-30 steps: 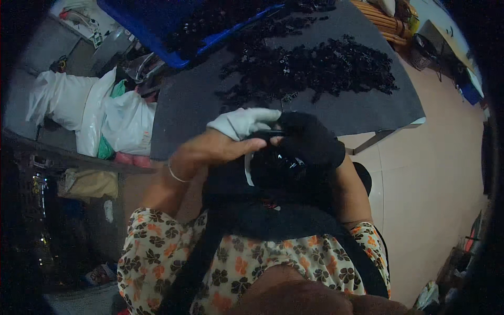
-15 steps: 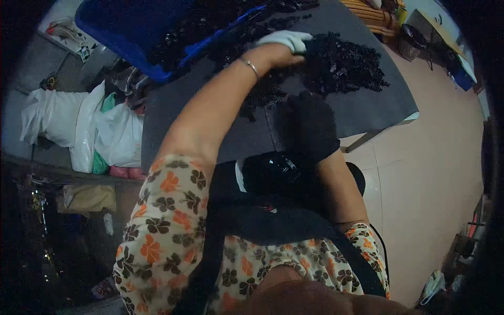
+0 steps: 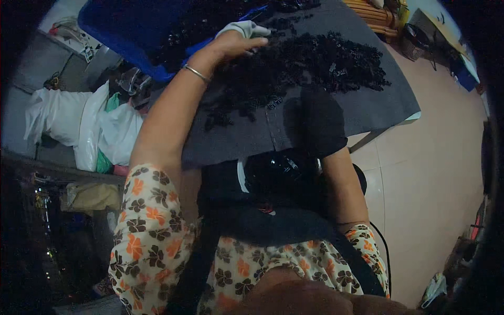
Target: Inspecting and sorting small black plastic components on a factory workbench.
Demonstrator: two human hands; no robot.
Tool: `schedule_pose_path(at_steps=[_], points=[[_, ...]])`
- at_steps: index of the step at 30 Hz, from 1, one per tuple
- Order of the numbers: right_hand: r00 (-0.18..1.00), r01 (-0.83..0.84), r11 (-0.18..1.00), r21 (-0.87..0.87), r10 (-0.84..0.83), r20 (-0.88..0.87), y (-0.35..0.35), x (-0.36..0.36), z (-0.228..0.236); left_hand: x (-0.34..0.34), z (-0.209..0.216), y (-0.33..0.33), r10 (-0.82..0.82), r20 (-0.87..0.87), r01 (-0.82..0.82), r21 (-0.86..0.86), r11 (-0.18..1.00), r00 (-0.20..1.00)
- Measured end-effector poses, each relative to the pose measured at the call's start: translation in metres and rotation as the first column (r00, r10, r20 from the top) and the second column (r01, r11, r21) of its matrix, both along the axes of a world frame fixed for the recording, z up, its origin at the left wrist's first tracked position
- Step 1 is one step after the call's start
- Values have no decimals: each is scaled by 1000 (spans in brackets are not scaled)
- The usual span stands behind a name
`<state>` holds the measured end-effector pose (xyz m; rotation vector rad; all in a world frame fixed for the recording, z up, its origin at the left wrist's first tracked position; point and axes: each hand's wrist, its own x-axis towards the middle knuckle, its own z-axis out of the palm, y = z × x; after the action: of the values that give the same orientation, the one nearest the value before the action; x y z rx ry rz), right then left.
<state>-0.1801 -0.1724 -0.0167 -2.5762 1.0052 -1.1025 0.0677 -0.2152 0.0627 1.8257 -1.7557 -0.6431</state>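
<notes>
Many small black parts (image 3: 336,63), which look like plastic pieces, lie in a loose spread over the dark grey tabletop (image 3: 231,144). My left hand (image 3: 239,38), in a partial white glove with bare skin showing, is over the far left part of this spread, beside the blue tray. Its fingers and thumb stretch apart to the right, and I see nothing held between them. Nearer to me, my right hand (image 3: 320,121) wears a black glove and is at the near edge of the table, just below the parts. Its fingers blend into the dark surface.
A blue tray (image 3: 118,50) holding more black parts sits at the far left of the table. White plastic bags (image 3: 60,115) are stacked left of it. At the far right are a wooden slatted piece of furniture (image 3: 367,21) and a dark basket (image 3: 412,47).
My left hand has moved left, toward the blue tray. More black parts show across the middle and left, where my forearm was. My right hand has hardly moved.
</notes>
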Motion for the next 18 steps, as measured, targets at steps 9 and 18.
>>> schedule_pose_path(at_steps=[9, 18], points=[[998, 52, 990, 129, -47, -45, -8, 4, -4, -35, -28, -24, -263, 633, 264, 96, 960, 728], [994, -83, 993, 80, 76, 83, -7, -2, 1, -35, 2, -21, -91, 54, 86, 84, 993, 994]])
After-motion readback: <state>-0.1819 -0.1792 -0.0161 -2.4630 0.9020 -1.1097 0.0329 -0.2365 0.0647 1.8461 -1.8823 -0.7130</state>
